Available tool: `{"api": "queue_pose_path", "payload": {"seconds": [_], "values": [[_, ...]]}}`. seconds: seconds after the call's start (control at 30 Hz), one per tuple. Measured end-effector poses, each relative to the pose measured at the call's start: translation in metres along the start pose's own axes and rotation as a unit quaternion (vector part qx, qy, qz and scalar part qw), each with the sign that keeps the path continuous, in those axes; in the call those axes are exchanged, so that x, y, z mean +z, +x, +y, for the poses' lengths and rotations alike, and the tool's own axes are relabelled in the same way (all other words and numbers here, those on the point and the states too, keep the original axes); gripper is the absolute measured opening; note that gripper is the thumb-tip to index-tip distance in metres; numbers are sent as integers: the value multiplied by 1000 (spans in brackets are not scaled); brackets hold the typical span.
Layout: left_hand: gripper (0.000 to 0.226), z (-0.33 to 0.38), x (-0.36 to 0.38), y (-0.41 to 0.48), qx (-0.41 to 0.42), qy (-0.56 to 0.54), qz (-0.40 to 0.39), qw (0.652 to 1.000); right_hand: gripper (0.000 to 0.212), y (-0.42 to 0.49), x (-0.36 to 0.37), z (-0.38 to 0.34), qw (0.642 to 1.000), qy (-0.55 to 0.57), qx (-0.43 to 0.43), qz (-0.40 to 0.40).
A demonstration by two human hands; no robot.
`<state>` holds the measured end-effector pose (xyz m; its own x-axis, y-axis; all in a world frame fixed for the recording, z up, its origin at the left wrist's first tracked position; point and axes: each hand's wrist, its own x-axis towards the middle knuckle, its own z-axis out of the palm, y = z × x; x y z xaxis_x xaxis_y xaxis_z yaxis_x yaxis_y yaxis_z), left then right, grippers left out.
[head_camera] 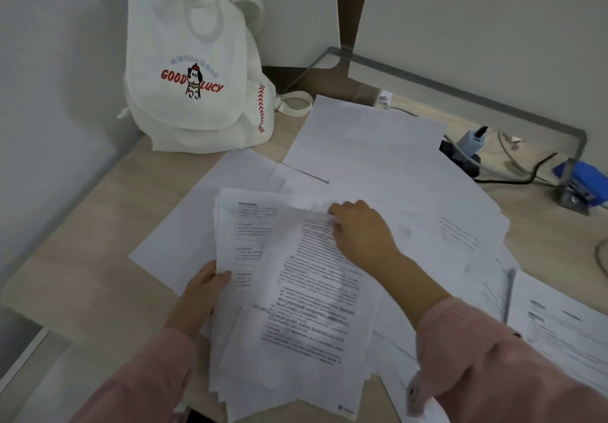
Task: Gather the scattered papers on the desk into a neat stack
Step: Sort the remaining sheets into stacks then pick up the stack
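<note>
Item: our left hand pinches the uneven bundle of printed white sheets, right hand fingering the top page (grip unclear); loose lower leaves may slide out.

bag upper left on desk | we see papers spread centre to right | stack lower centre atop them | cables, stapler far right
</note>
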<state>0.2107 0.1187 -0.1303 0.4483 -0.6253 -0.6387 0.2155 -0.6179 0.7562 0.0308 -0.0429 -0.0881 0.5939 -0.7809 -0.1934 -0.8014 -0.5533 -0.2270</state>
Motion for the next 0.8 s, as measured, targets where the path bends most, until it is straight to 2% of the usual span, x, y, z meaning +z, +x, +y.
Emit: {"api": "queue_pose_path", "payload": {"seconds": [0.1,0.17,0.23,0.3,0.37,0.47,0.57,0.7,0.8], "values": [[9,-1,7,-4,9,-17,-15,1000,27,17,14,-25,999,-4,-32,27],[19,-6,8,-3,16,9,-17,1000,28,25,22,-33,998,18,-42,38],[28,-10,7,0,11,33,-20,999,31,28,30,-34,993,88,-59,57],[28,-13,8,2,7,46,-16,999,40,28,33,-26,984,161,-46,66],[28,-14,10,3,3,48,-11,999,50,27,34,-5,982,179,13,59],[26,-17,11,5,-2,37,5,999,58,22,32,44,979,136,147,29],[22,-19,13,8,2,24,18,1000,64,8,26,88,957,116,266,-9],[19,-18,16,9,9,5,40,999,74,-8,25,121,940,113,319,-51],[17,-18,16,10,-5,-5,48,999,72,-11,28,130,938,99,327,-60]]}}
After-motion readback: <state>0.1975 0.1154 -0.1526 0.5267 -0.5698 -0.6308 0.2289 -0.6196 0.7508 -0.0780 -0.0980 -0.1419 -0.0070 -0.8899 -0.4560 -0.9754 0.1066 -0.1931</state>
